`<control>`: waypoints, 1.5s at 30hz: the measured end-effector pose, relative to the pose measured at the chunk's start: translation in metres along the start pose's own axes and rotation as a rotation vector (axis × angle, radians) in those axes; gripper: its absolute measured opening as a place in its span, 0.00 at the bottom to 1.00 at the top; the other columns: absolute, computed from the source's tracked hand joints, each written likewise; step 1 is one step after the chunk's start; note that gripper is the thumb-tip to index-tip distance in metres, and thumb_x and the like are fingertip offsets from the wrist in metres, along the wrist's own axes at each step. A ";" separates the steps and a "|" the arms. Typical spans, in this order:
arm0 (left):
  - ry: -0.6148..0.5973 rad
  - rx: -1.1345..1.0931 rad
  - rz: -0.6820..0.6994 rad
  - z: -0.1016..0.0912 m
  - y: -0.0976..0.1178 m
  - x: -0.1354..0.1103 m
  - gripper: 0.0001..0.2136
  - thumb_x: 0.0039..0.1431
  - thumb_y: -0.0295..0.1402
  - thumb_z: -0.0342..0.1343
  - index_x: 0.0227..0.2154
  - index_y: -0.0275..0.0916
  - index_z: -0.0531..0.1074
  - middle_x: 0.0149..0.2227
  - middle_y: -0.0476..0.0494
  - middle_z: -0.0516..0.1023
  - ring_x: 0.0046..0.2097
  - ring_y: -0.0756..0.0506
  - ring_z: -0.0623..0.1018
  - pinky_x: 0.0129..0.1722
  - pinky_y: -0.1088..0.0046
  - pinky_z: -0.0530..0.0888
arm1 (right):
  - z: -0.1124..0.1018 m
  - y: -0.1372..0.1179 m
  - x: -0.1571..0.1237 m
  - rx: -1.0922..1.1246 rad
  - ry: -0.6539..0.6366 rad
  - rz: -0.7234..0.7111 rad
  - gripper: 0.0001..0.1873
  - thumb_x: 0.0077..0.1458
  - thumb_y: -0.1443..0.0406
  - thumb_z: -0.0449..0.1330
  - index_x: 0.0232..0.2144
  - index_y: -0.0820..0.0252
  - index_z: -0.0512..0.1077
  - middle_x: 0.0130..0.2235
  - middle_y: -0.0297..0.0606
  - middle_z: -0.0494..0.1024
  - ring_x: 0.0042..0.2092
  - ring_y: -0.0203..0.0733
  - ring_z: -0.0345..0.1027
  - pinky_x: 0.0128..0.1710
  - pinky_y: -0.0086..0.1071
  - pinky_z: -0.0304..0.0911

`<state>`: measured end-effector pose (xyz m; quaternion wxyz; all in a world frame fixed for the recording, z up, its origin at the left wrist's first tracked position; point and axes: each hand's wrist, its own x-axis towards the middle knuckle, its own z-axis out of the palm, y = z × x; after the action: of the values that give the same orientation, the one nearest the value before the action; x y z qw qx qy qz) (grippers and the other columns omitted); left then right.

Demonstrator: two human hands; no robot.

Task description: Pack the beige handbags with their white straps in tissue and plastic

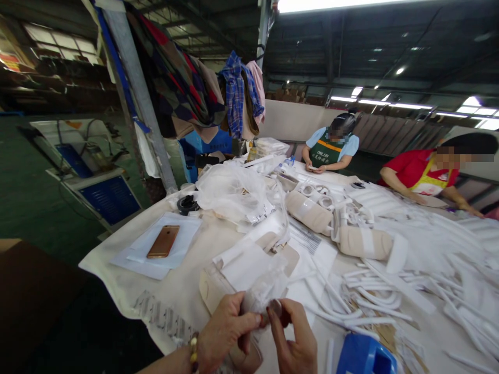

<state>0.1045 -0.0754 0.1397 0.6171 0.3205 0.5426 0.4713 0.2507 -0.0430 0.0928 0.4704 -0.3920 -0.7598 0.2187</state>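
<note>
My left hand is closed on a crumpled piece of clear plastic wrap at the bottom middle. Close beside it, my right hand pinches at the same wrap between thumb and fingers; a small greyish round edge shows there, too blurred to name. Under and behind my hands lies a beige handbag with white tissue paper over it. Its lower part is mostly covered by my hands.
A phone rests on white papers to the left. Beyond lie a plastic bag heap, a tape roll, wrapped beige bags and white foam tubes. A blue container stands front right. Two people work across the table.
</note>
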 end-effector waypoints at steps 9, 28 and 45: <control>-0.081 0.109 0.016 0.002 -0.017 0.001 0.15 0.45 0.41 0.57 0.27 0.37 0.60 0.16 0.57 0.60 0.17 0.55 0.60 0.16 0.81 0.58 | 0.003 -0.007 0.015 -0.414 0.162 -0.473 0.13 0.54 0.75 0.47 0.28 0.62 0.70 0.27 0.40 0.72 0.29 0.34 0.66 0.28 0.25 0.63; -0.136 0.341 0.205 -0.013 -0.003 -0.024 0.07 0.45 0.34 0.51 0.26 0.36 0.63 0.26 0.49 0.63 0.26 0.51 0.64 0.24 0.76 0.62 | -0.005 0.011 0.028 -0.100 -0.327 -0.443 0.21 0.51 0.73 0.47 0.49 0.63 0.56 0.38 0.44 0.72 0.39 0.41 0.68 0.36 0.31 0.69; -0.177 1.034 0.072 -0.032 0.018 0.019 0.05 0.46 0.33 0.52 0.23 0.38 0.64 0.20 0.55 0.61 0.24 0.52 0.60 0.24 0.76 0.54 | 0.024 0.006 0.027 -0.382 -0.488 -0.501 0.12 0.48 0.79 0.46 0.31 0.60 0.61 0.28 0.36 0.67 0.29 0.40 0.60 0.28 0.30 0.59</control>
<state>0.0684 -0.0553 0.1421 0.4052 0.6401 0.6388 0.1340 0.2252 -0.0165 0.0920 0.2333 -0.2114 -0.9484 0.0386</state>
